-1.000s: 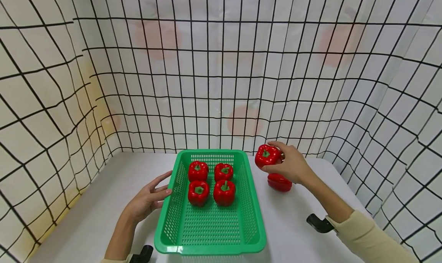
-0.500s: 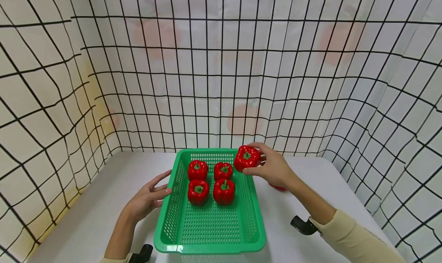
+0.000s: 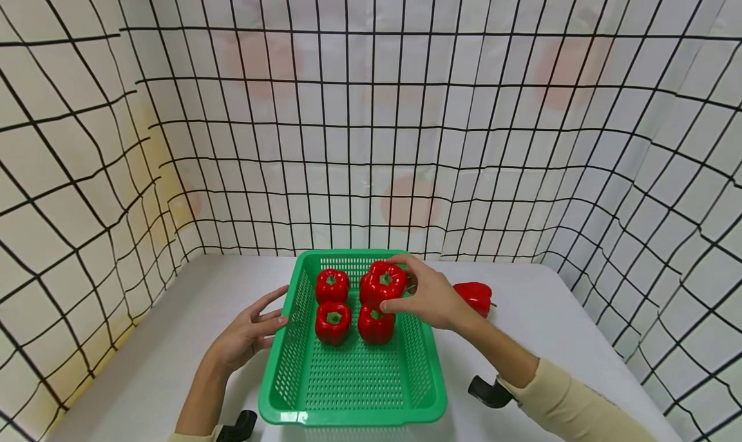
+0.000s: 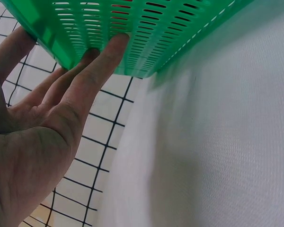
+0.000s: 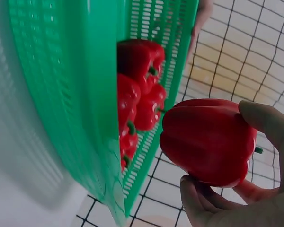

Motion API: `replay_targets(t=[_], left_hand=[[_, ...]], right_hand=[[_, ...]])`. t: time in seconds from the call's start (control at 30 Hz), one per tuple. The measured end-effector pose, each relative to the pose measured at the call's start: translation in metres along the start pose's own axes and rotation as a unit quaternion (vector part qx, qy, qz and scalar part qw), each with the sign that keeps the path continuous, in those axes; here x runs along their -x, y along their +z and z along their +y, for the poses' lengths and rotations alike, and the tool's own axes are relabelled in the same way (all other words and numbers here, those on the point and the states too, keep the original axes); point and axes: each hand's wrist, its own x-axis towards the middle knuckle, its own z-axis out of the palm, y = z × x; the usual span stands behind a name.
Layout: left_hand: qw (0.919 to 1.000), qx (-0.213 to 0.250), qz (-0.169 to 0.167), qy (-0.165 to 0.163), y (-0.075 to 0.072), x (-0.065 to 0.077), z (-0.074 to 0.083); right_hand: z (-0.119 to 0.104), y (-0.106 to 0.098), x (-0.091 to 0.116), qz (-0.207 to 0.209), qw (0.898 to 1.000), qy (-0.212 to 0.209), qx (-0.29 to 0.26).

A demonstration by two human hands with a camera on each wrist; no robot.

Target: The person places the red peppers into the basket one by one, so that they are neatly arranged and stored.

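A green plastic basket (image 3: pixel 348 390) with slotted walls stands on the white surface, holding several red bell peppers (image 3: pixel 333 324). My right hand (image 3: pixel 431 295) grips another red bell pepper (image 3: pixel 382 282) between thumb and fingers, above the basket's right part. From the head view this held pepper partly covers the peppers beneath it. The right wrist view shows the gripped bell pepper (image 5: pixel 206 142) above the basket rim, apart from the peppers inside. My left hand (image 3: pixel 246 332) has its fingers extended against the basket's left side; in the left wrist view its fingertips (image 4: pixel 117 45) touch the slotted wall.
One more red bell pepper (image 3: pixel 475 297) lies on its side on the white table (image 3: pixel 522 339), right of the basket and partly behind my right arm. Black wire mesh (image 3: pixel 371 139) walls off the back and both sides.
My right hand has carried the held bell pepper leftward, from beside the basket to above the peppers in it. The pepper lying on the table shows more now. My left hand stays put.
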Motion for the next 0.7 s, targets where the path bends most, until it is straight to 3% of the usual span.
replay_targets(t=[0.17, 0.7], left_hand=[[1.0, 0.003, -0.001, -0.001, -0.001, -0.001, -0.001], [0.9999, -0.006, 0.011, -0.004, 0.0, -0.001, -0.001]], right_hand=[[0.001, 0.014, 0.001, -0.023, 1.0, 0.007, -0.02], [0.004, 0.048, 0.009, -0.109, 0.992, -0.057, -0.013]])
